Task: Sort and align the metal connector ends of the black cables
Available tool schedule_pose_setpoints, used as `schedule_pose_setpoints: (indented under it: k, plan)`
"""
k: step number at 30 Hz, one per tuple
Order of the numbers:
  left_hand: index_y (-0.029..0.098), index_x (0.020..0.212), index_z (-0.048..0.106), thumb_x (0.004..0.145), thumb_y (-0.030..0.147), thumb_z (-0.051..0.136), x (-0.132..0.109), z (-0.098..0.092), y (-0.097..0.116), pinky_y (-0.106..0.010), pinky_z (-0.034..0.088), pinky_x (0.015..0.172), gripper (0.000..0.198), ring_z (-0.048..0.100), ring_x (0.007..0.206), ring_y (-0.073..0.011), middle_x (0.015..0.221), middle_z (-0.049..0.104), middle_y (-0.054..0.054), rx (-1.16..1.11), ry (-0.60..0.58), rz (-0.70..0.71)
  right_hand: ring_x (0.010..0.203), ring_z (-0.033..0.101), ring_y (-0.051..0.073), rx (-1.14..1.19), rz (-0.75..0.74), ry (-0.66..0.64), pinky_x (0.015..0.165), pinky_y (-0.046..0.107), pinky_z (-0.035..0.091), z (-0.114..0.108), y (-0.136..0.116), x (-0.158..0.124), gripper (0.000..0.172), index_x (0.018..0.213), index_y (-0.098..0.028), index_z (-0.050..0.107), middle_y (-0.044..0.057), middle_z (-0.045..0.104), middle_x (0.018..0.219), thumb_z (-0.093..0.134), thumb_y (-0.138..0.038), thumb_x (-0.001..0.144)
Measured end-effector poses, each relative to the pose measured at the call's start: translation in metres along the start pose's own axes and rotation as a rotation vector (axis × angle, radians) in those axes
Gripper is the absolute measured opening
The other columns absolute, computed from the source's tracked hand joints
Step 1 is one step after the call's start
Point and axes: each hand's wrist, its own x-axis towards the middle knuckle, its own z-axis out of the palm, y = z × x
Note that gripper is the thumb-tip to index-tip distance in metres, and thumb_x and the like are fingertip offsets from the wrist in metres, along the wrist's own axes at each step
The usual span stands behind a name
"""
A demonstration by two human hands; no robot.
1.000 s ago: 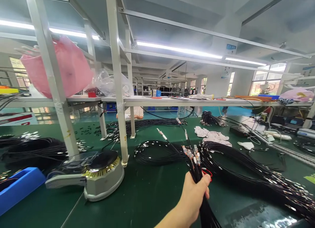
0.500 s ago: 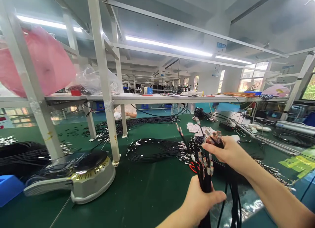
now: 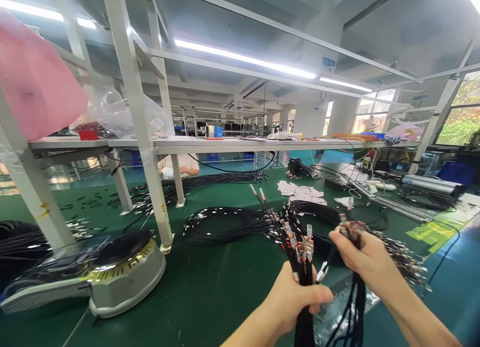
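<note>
In the head view my left hand [image 3: 290, 297] is closed around an upright bundle of black cables [image 3: 304, 267]. Their clear-tipped connectors stick up above the fist, and a pair of longer ends leans out to the upper left. To its right, my right hand [image 3: 362, 252] grips a second bunch of black cables [image 3: 356, 302] just below the connectors, with the lengths hanging down. A white-tipped end [image 3: 321, 272] shows between the two hands. Behind them a coil of black cables [image 3: 318, 209] lies on the green table [image 3: 217, 292].
Another looped cable bundle [image 3: 225, 227] lies left of my hands. A grey round device with a handle [image 3: 127, 277] sits at the front left, beside a white shelf post [image 3: 150, 177]. White cloths [image 3: 300, 191] lie further back. A person's hands [image 3: 183, 169] show beyond the shelf.
My right hand has moved right and down with its cables, away from the bundle in my left hand. The view has shifted, so the scene sits further left.
</note>
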Motion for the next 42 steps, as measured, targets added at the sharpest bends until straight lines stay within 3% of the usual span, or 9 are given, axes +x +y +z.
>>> schedule_pose_setpoints:
  k: [5,9,12,15,18,25,31,35,42]
  plan:
    - [0.016,0.069,0.045,0.05,0.036,0.081,-0.005,0.001,0.003,-0.021,0.025,0.041,0.045,0.035,0.037,-0.0039,0.048,0.044,0.007,-0.005,0.058,-0.007,0.041,0.026,0.007,0.062,0.033,-0.123,0.036,0.021,0.023,0.015,0.004,-0.001,0.039,0.067,-0.021,0.04,-0.008,0.031,0.05,0.053,-0.055,0.08]
    - [0.015,0.069,0.046,0.056,0.042,0.077,-0.006,-0.006,0.007,-0.022,0.028,0.044,0.043,0.039,0.04,-0.0056,0.051,0.048,0.004,-0.042,-0.049,-0.047,0.04,0.02,0.006,0.164,0.076,-0.163,0.036,0.02,0.017,0.01,0.006,-0.002,0.037,0.072,-0.021,0.039,-0.011,0.025,0.049,0.051,-0.055,0.082]
    - [0.015,0.067,0.047,0.063,0.044,0.073,-0.004,-0.009,0.006,-0.021,0.029,0.045,0.04,0.04,0.045,-0.0056,0.055,0.047,0.003,-0.054,0.038,-0.014,0.04,0.019,0.006,0.127,0.08,-0.269,0.036,0.02,0.017,0.004,-0.002,-0.003,0.038,0.069,-0.02,0.04,-0.011,0.024,0.048,0.05,-0.055,0.083]
    - [0.014,0.067,0.047,0.065,0.043,0.073,-0.002,-0.009,0.006,-0.02,0.03,0.046,0.039,0.038,0.047,-0.0048,0.058,0.045,0.004,-0.086,0.134,0.026,0.049,0.039,0.009,-0.017,0.016,-0.502,0.046,0.021,0.033,0.008,-0.011,-0.009,0.034,0.068,-0.018,0.049,-0.005,0.044,0.055,0.052,-0.048,0.084]
    - [0.013,0.07,0.05,0.065,0.043,0.073,-0.001,-0.006,0.007,-0.021,0.03,0.046,0.038,0.038,0.046,-0.0054,0.055,0.045,0.004,-0.058,0.108,0.07,0.067,0.053,0.016,-0.092,-0.01,-0.657,0.064,0.026,0.042,0.016,-0.01,-0.017,0.027,0.072,-0.017,0.059,0.001,0.061,0.07,0.053,-0.04,0.084]
    - [0.013,0.073,0.053,0.06,0.04,0.075,-0.002,0.001,0.006,-0.022,0.028,0.043,0.037,0.036,0.041,-0.0063,0.047,0.042,0.006,0.02,0.017,0.086,0.056,0.051,0.014,0.052,0.042,-0.323,0.052,0.024,0.043,0.02,0.002,-0.015,0.032,0.067,-0.018,0.054,-0.001,0.056,0.062,0.058,-0.047,0.078]
    - [0.014,0.07,0.052,0.054,0.039,0.079,-0.002,0.0,0.004,-0.021,0.029,0.042,0.04,0.038,0.043,-0.0056,0.056,0.047,0.004,-0.001,0.093,0.041,0.052,0.046,0.013,0.05,0.025,-0.351,0.046,0.022,0.04,0.019,-0.006,-0.01,0.036,0.065,-0.017,0.054,-0.001,0.052,0.059,0.058,-0.051,0.077]
    - [0.012,0.068,0.053,0.059,0.036,0.076,-0.003,-0.006,0.006,-0.021,0.032,0.046,0.034,0.041,0.048,-0.0066,0.056,0.048,0.002,-0.063,0.216,0.022,0.055,0.044,0.012,0.008,0.008,-0.549,0.052,0.022,0.038,0.018,0.004,-0.015,0.036,0.072,-0.016,0.061,-0.001,0.053,0.061,0.053,-0.05,0.081]
    - [0.012,0.074,0.056,0.058,0.036,0.078,-0.002,-0.002,0.006,-0.02,0.031,0.046,0.036,0.043,0.051,-0.0074,0.06,0.051,0.001,-0.077,0.195,0.019,0.059,0.046,0.014,0.038,0.038,-0.635,0.057,0.024,0.039,0.026,0.016,-0.019,0.037,0.069,-0.013,0.063,0.0,0.057,0.062,0.056,-0.048,0.079]
